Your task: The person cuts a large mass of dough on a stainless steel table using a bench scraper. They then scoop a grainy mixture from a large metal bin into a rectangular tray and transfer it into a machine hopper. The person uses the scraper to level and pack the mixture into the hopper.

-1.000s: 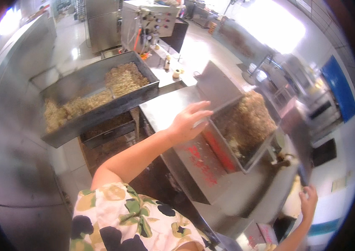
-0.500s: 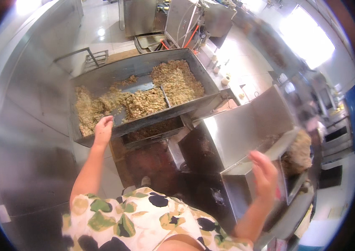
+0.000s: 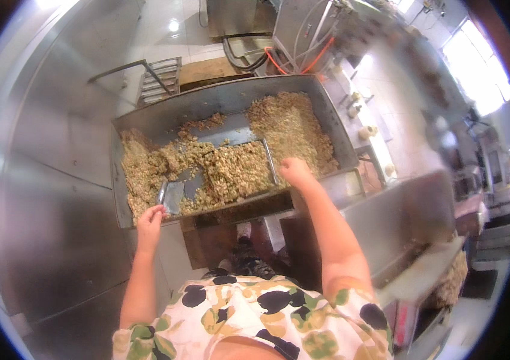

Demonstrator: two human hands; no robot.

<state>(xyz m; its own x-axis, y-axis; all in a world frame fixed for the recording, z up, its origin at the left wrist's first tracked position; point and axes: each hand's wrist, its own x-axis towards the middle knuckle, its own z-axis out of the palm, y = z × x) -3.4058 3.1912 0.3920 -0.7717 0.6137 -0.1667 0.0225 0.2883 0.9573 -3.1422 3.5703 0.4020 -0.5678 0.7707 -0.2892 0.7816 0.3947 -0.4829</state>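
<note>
A long metal trough (image 3: 334,114) stretches in front of me, with a crumbly tan chopped mixture (image 3: 234,174) lying in heaps inside. At its near left edge my left hand (image 3: 150,221) is closed, fingertips pinched at the near end of a flat metal scraper (image 3: 175,197) resting in the mixture. Farther right, my right hand (image 3: 295,172) is curled over the trough's near side. A slim metal bar (image 3: 268,157) stands in the mixture just left of that hand. Whether my right fingers touch the bar or hold anything is hidden.
A tall steel panel (image 3: 57,174) runs along my left. Behind the trough are a metal rack (image 3: 162,78) and orange hoses (image 3: 318,57). To the right stand a steel bin (image 3: 399,213) and small pale containers (image 3: 368,132). A tan lump (image 3: 450,282) lies at the lower right.
My right hand has swung from the steel bin on the right to the trough and curled shut. The left hand has come to the scraper. The view has turned toward the right.
</note>
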